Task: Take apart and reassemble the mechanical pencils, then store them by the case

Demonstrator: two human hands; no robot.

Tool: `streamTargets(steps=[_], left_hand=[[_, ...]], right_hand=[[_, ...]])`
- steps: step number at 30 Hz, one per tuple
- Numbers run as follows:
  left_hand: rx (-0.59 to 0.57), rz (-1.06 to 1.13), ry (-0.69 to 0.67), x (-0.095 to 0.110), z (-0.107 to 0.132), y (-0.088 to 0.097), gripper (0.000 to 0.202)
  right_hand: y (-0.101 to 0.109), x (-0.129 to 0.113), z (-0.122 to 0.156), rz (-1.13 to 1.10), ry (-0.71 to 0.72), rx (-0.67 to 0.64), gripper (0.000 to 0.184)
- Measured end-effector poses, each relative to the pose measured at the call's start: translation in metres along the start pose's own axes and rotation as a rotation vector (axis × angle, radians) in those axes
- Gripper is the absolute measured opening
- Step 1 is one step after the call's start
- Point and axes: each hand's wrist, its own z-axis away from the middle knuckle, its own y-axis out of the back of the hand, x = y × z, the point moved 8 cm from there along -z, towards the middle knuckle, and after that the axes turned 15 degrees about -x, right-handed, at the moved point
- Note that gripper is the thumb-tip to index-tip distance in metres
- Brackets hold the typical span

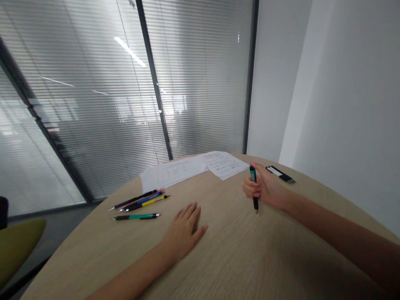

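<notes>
My right hand (264, 189) is closed in a fist round a black and green mechanical pencil (254, 189), held upright with its tip just above the wooden table (237, 250). My left hand (184, 231) lies flat on the table, palm down, fingers stretched out, holding nothing. To its left lies a single green and black pencil (136, 217). Beyond that is a small bunch of several pens and pencils (140, 201) in yellow, blue, pink and black.
Printed paper sheets (193, 168) lie at the table's far edge. A small black pack of leads or refills (280, 174) lies behind my right hand. Glass walls with blinds stand beyond. A green chair (17, 243) is at the left.
</notes>
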Motion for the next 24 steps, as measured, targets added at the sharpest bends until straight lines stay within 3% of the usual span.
streamTargets(steps=[18,24], left_hand=[[-0.016,0.0,0.008,0.0,-0.001,-0.001,0.06],[0.002,0.007,-0.001,0.0,-0.001,0.0,0.06]], right_hand=[[0.002,-0.004,0.0,0.007,0.039,-0.012,0.057],[0.014,0.013,-0.005,0.105,-0.042,-0.012,0.055]])
